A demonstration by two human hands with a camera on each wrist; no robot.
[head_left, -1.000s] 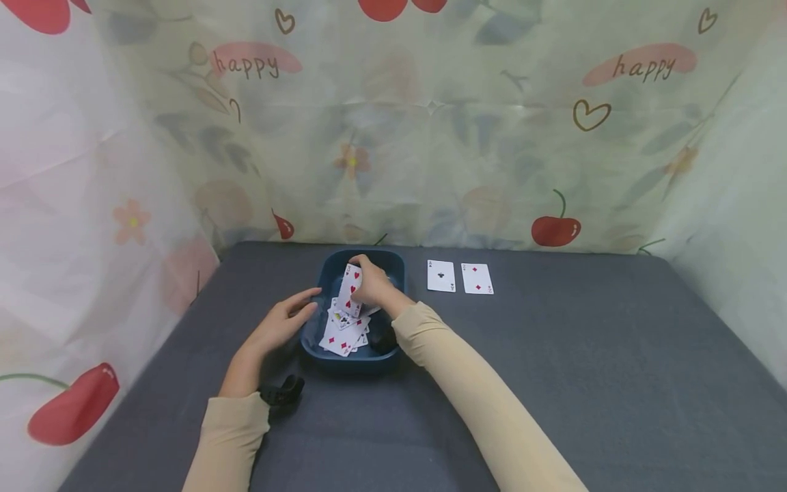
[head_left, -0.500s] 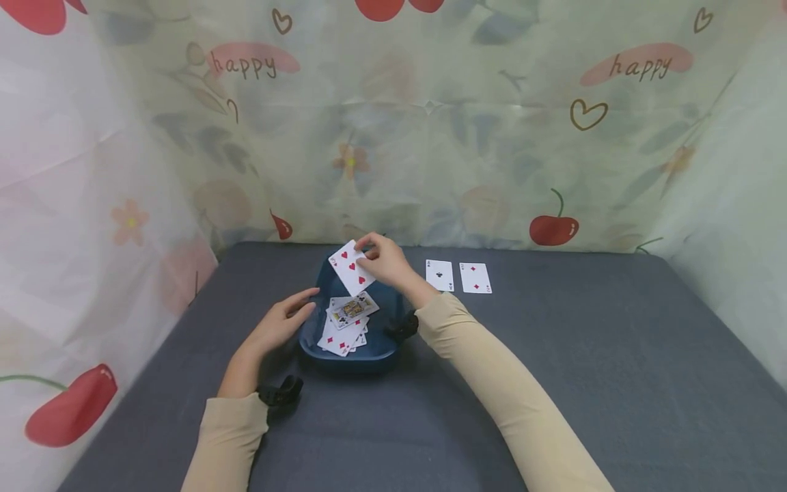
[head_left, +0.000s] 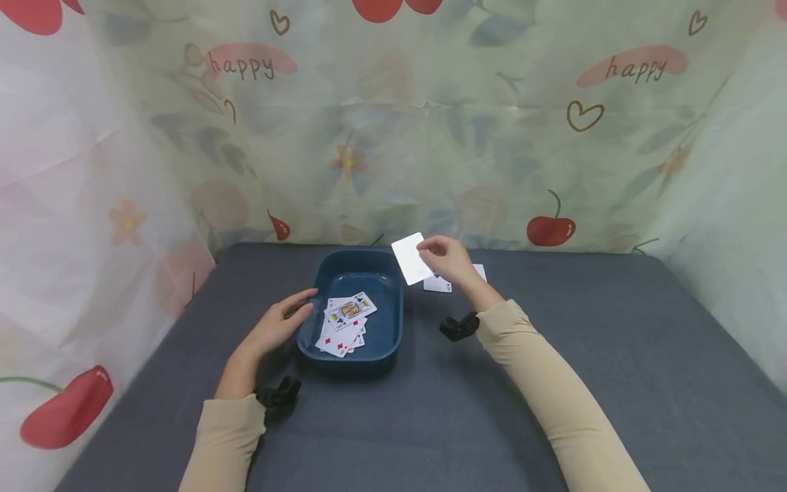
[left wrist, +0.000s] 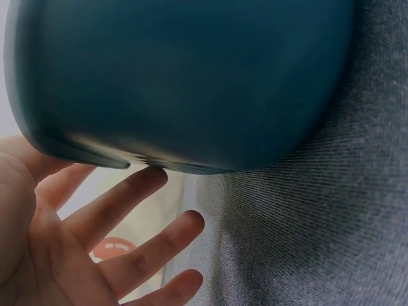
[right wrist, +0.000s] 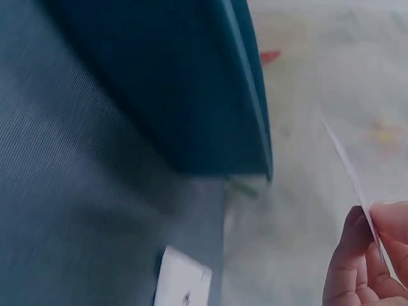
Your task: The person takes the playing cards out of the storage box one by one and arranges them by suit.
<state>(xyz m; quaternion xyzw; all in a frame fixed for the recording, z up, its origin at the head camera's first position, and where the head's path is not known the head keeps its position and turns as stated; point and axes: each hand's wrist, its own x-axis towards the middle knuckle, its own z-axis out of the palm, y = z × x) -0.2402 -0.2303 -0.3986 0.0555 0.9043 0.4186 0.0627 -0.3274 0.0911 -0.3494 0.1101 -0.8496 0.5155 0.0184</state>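
Note:
My right hand [head_left: 451, 260] pinches a playing card [head_left: 408, 258] between thumb and fingers, raised just right of the blue tub [head_left: 386, 335]. Glare whitens the card's face in the head view; the right wrist view catches it almost edge-on. Inside the tub lies a loose pile of playing cards, a king of clubs [head_left: 350, 311] on top and a diamond card [head_left: 337, 343] below. My left hand [head_left: 277, 324] stays at the tub's left side, fingers spread and fairly straight, a fingertip [left wrist: 156, 177] against the wall by the rim.
On the dark grey tablecloth [head_left: 553, 355], right of the tub, lies an ace of clubs [head_left: 438, 284]. Behind my right hand shows part of a second card [head_left: 480, 271]. A patterned curtain [head_left: 399, 137] hangs along the table's back edge. Each wrist wears a black camera.
My right hand has lifted a hearts card out of the tub and carried it right, past the rim, uncovering the king of clubs. The left hand has kept its place.

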